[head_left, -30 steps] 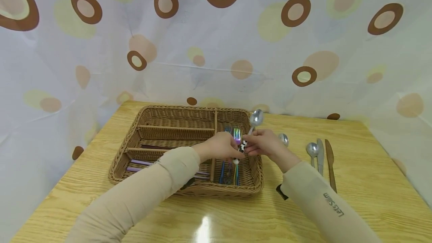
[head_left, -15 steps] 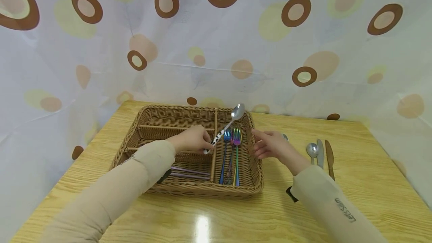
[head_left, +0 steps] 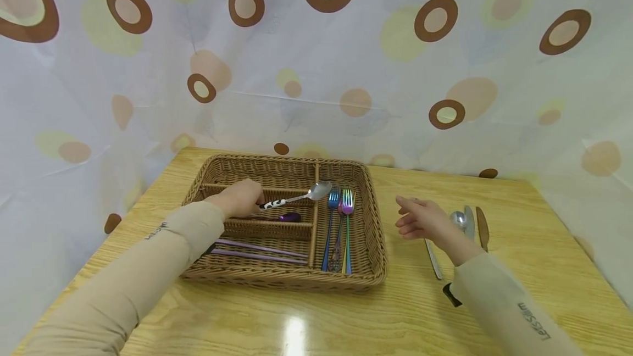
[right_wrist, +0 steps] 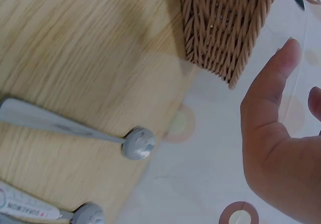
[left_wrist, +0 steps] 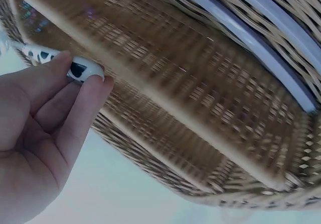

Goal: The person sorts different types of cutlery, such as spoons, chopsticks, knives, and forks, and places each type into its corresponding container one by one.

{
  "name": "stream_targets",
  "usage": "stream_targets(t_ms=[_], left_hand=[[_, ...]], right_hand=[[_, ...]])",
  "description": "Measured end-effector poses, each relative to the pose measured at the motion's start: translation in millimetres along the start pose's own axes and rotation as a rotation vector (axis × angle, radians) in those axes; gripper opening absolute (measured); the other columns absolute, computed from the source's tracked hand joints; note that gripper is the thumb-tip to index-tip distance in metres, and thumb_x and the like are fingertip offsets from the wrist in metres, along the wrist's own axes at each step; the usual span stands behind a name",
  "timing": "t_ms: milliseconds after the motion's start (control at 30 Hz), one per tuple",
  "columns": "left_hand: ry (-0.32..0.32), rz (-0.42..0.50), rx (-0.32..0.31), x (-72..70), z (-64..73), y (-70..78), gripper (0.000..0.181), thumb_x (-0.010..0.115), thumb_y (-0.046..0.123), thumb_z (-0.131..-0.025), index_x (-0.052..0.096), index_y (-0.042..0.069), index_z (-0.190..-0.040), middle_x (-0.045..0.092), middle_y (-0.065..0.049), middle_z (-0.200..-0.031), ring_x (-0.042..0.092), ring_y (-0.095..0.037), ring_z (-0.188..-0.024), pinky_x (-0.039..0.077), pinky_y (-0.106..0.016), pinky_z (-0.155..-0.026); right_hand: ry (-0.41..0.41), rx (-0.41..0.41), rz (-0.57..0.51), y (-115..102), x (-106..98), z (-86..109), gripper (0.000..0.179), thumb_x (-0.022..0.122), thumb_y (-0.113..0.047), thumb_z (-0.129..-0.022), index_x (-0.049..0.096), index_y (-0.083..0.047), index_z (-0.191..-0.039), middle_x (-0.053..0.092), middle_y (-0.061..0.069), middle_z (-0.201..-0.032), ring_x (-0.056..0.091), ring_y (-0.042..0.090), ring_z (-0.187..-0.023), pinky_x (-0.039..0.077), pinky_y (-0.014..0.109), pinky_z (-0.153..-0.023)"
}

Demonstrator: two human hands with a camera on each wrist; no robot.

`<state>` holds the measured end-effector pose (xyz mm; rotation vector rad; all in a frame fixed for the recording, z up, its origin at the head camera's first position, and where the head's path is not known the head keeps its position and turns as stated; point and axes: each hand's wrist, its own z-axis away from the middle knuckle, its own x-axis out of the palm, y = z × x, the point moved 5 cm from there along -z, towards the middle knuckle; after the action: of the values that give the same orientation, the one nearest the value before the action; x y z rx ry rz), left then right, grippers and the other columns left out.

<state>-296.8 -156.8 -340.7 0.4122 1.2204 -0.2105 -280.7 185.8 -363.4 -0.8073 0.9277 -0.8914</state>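
My left hand (head_left: 241,198) pinches the handle end of a spoon (head_left: 273,204) between thumb and fingers; the handle is white with black patches. Its steel bowl points right, over the divider of a wicker basket (head_left: 381,269). A purple-ended utensil (head_left: 290,217) lies in the middle compartment below. My right hand (head_left: 425,222), fingers loosely extended and holding nothing, hovers right of the basket. Under it on the table lies a steel spoon (right_wrist: 138,143), its bowl hidden by the hand in the head view.
Purple chopsticks (head_left: 262,256) fill the front compartment; several colourful forks (head_left: 348,202) lie in the right one. Farther right on the table are another spoon (head_left: 458,219), a silver knife (head_left: 469,222) and a brown knife (head_left: 482,225). A patterned cloth (head_left: 316,70) hangs behind the table.
The right hand has let go of the spoon and drawn away right. My left hand has carried the spoon leftward over the basket, its bowl tipping from upward to sideways.
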Motion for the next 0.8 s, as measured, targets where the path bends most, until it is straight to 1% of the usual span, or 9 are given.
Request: stream_targets(t_ms=[67, 100, 133, 200, 300, 367, 567, 667, 800], left_hand=[[-0.012, -0.007, 0.007, 0.4, 1.3, -5.9, 0.014, 0.063, 0.011, -0.089, 0.072, 0.002, -0.093, 0.07, -0.01, -0.09, 0.061, -0.015, -0.069, 0.05, -0.033, -0.071], [-0.022, -0.009, 0.008, 0.9, 1.8, -8.9, 0.015, 0.063, 0.012, -0.089, 0.071, 0.002, -0.095, 0.07, -0.011, -0.092, 0.061, -0.016, -0.071, 0.05, -0.032, -0.068], [-0.028, -0.017, 0.013, 1.3, 1.9, -11.7, 0.015, 0.063, 0.013, -0.089, 0.071, 0.002, -0.095, 0.07, -0.011, -0.092, 0.062, -0.017, -0.073, 0.05, -0.032, -0.068], [-0.038, -0.039, 0.032, 1.4, 2.8, -15.7, 0.018, 0.062, 0.013, -0.09, 0.07, 0.002, -0.1, 0.069, -0.012, -0.1, 0.065, -0.02, -0.083, 0.053, -0.033, -0.073], [-0.065, -0.076, 0.049, 1.8, 2.4, -20.8, 0.02, 0.061, 0.011, -0.091, 0.069, 0.001, -0.105, 0.068, -0.013, -0.106, 0.065, -0.025, -0.094, 0.053, -0.036, -0.08], [-0.085, -0.103, 0.055, 2.3, 1.8, -23.9, 0.02, 0.06, 0.01, -0.091, 0.069, 0.002, -0.107, 0.067, -0.014, -0.108, 0.064, -0.027, -0.098, 0.053, -0.037, -0.082], [-0.133, -0.191, 0.042, 7.0, -0.7, -36.9, 0.018, 0.062, 0.011, -0.089, 0.07, 0.003, -0.104, 0.069, -0.012, -0.105, 0.065, -0.026, -0.097, 0.053, -0.036, -0.082], [-0.162, -0.224, 0.02, 9.9, -0.4, -43.5, 0.019, 0.062, 0.01, -0.089, 0.069, 0.004, -0.105, 0.068, -0.012, -0.106, 0.065, -0.026, -0.098, 0.053, -0.036, -0.082], [-0.182, -0.246, -0.01, 12.8, 0.4, -49.7, 0.014, 0.062, 0.007, -0.088, 0.069, 0.004, -0.1, 0.068, -0.01, -0.101, 0.065, -0.026, -0.093, 0.053, -0.036, -0.078]], right_hand=[[0.005, 0.008, 0.007, 4, -4, 1.7, 0.077, 0.041, -0.049, -0.096, 0.029, 0.017, -0.135, 0.061, -0.004, -0.076, 0.062, 0.004, -0.063, 0.054, 0.022, -0.065], [0.007, 0.012, 0.01, 6, -6, 2.4, 0.078, 0.04, -0.049, -0.096, 0.028, 0.017, -0.135, 0.062, -0.003, -0.076, 0.062, 0.004, -0.064, 0.054, 0.022, -0.066], [0.007, 0.014, 0.015, 7, -8, 2.8, 0.078, 0.04, -0.049, -0.097, 0.028, 0.017, -0.135, 0.062, -0.003, -0.077, 0.062, 0.004, -0.064, 0.054, 0.022, -0.066], [0.005, 0.02, 0.021, 10, -11, 3.5, 0.078, 0.04, -0.05, -0.096, 0.028, 0.016, -0.136, 0.062, -0.003, -0.079, 0.062, 0.005, -0.066, 0.054, 0.022, -0.067], [0.004, 0.026, 0.019, 13, -15, 4.4, 0.079, 0.041, -0.051, -0.096, 0.028, 0.015, -0.137, 0.062, -0.003, -0.081, 0.062, 0.006, -0.068, 0.054, 0.024, -0.069], [0.006, 0.03, 0.014, 14, -18, 5.2, 0.08, 0.041, -0.053, -0.095, 0.028, 0.014, -0.137, 0.062, -0.003, -0.082, 0.062, 0.006, -0.069, 0.054, 0.025, -0.071], [0.027, 0.034, -0.03, 19, -33, 8.7, 0.08, 0.041, -0.052, -0.095, 0.025, 0.014, -0.138, 0.063, -0.006, -0.076, 0.063, 0.005, -0.065, 0.055, 0.024, -0.069], [0.034, 0.033, -0.016, 24, -43, 11.5, 0.081, 0.039, -0.052, -0.096, 0.022, 0.015, -0.139, 0.062, -0.007, -0.077, 0.062, 0.005, -0.067, 0.054, 0.024, -0.069], [0.05, 0.055, 0.025, 33, -55, 14.2, 0.083, 0.036, -0.053, -0.096, 0.02, 0.015, -0.139, 0.06, -0.007, -0.08, 0.061, 0.005, -0.069, 0.054, 0.023, -0.07]])
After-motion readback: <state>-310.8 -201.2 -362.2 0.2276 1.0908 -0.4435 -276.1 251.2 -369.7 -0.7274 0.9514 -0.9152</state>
